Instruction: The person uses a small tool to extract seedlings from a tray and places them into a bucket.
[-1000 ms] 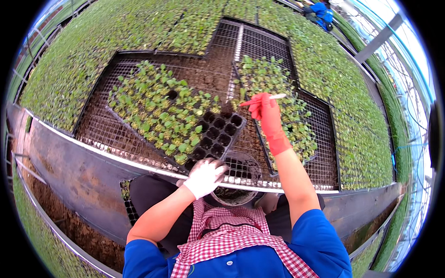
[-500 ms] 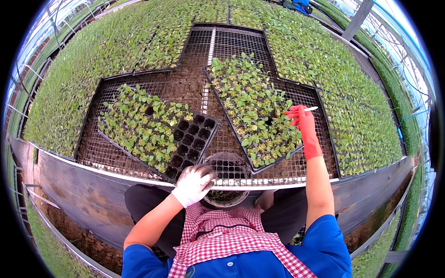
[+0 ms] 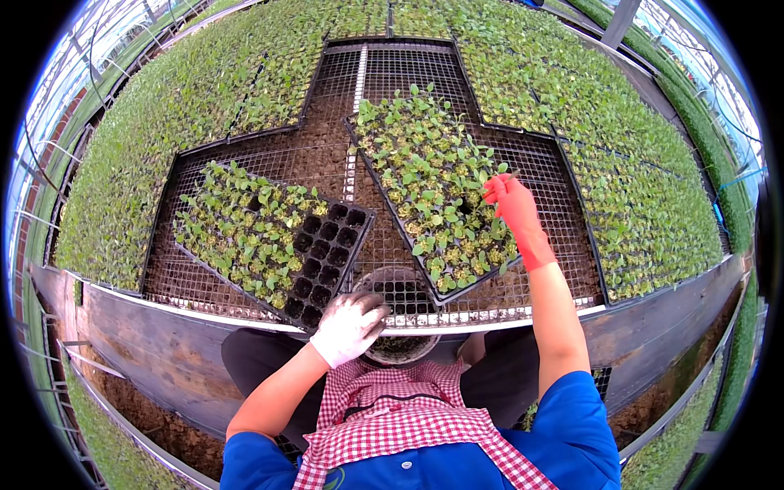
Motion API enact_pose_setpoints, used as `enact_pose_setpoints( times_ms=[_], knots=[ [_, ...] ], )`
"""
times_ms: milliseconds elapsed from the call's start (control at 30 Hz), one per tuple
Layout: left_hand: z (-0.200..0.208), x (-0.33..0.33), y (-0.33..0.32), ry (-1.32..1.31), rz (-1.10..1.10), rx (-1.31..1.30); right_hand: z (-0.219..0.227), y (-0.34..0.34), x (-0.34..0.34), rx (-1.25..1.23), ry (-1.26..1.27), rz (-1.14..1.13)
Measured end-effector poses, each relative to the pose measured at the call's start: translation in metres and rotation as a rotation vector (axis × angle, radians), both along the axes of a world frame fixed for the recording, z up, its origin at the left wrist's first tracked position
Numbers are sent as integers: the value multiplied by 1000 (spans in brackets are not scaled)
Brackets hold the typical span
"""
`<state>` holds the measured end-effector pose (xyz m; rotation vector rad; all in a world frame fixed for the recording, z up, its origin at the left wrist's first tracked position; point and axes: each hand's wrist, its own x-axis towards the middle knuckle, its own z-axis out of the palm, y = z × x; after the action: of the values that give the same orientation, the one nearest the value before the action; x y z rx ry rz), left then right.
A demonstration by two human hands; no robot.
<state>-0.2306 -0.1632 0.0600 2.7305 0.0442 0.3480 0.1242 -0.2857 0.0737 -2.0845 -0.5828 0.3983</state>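
My right hand, in a red rubber glove, is closed in a pinch over the right side of the right seedling tray. It holds a thin stick, now mostly hidden by the fingers. Just left of the fingertips is a dark gap among the small leafy seedlings. My left hand, in a white glove with soiled dark fingers, is curled at the near corner of the left seedling tray. Its fingertips are hidden, so I cannot make out what they hold. Several black cells at that tray's right end hold no plants.
Both trays lie askew on a wire-mesh bench with a pale front rail. Trays dense with seedlings surround them on the left, right and far side. Below the rail, between my knees, stands a round bucket.
My right hand has turned and shifted slightly left, its fingertips closer to the gap in the seedlings. The stick's pale end no longer shows. My left hand stays by the tray corner.
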Motion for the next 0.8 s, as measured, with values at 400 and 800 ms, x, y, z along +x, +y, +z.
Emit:
enact_pose_setpoints(
  times_ms=[400,800],
  knots=[
    [28,80,3,-69,-73,39,9,-4,-11,-160,-273,75],
    [30,238,1,433,-21,351,-17,-47,-11,358,-105,44]
  ],
)
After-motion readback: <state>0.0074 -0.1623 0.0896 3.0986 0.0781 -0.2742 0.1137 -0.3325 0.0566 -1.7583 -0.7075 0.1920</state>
